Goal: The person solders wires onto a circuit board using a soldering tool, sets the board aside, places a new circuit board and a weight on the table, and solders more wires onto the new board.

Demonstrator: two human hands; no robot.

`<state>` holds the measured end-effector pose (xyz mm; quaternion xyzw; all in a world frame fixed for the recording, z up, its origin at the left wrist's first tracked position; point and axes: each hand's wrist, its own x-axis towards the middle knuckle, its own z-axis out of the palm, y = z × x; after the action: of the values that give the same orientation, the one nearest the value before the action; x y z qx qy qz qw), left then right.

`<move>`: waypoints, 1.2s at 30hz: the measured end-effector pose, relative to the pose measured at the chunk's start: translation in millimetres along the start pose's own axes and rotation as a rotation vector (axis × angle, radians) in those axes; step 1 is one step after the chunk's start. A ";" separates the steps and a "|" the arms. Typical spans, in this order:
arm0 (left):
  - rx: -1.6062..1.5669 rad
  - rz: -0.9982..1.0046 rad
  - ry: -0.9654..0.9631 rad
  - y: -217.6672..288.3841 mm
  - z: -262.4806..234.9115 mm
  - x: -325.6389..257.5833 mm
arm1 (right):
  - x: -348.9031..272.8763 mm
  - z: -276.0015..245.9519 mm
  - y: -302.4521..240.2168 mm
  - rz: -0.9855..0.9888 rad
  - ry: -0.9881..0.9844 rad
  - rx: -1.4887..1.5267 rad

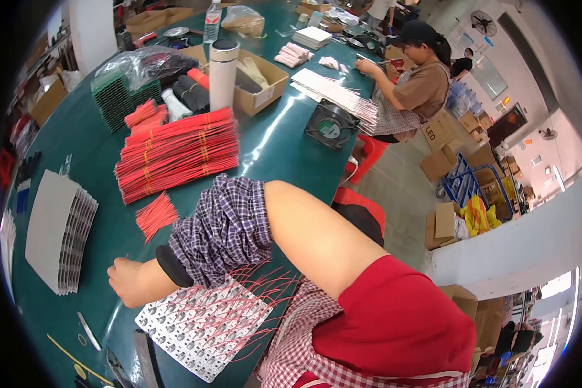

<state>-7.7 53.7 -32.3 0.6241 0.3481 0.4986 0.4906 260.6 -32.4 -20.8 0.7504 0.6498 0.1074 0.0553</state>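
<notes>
My right hand [129,282] reaches across from the right, its fingers curled closed; whatever they may hold is hidden. A black band circles the wrist below a checked purple sleeve cover [223,226]. Under this forearm lies a white panel of small circuit boards [204,359], printed in black rows. Many thin red wires [255,301] rise from the panel and lean to the right. Just beyond the forearm is a small bunch of short red wires [156,215]. Farther off sits a large pile of banded red wires [178,155]. My left hand is outside the picture.
Stacked panels [48,226] stand at the left of the green table [291,168]. A metal strip [89,331] and dark bar [147,359] lie near. Beyond are a thermos [224,74], carton [262,97] and fan [331,124]. Another person [420,84] works at the far right.
</notes>
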 end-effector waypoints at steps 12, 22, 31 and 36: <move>-0.102 -0.312 0.064 37.3 4.2 -3.5 | -9.5 -3.1 8.7 0.027 -0.068 -0.069; -0.093 -0.420 0.082 44.7 3.5 -15.4 | -16.8 4.2 0.6 -0.041 0.373 0.321; 0.191 -0.321 -0.239 18.9 -17.5 -32.2 | -31.6 23.8 -33.1 0.082 0.451 0.680; 0.236 -0.335 -0.251 23.1 -7.6 -33.9 | -30.7 24.5 -34.8 0.057 0.448 0.674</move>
<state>-25.1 18.1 -19.4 0.6679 0.4390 0.2847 0.5293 228.7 -56.2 -55.0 0.7024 0.6235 0.0506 -0.3397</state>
